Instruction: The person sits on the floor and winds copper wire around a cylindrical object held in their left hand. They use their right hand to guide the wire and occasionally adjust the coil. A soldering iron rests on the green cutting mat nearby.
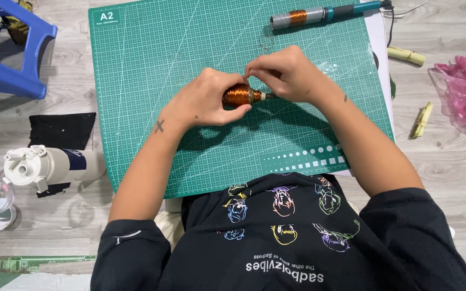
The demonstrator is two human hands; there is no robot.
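Copper-wire spool [239, 95] | between both hands | over green cutting mat [152, 64]

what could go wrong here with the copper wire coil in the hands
The copper wire coil is held above the green mat between the left hand and right hand; a loose grip might let the thin windings slip or tangle. The right fingers pinch at the coil's end, where fine wire could kink or snap. The tool near the mat's edge could perhaps roll off.
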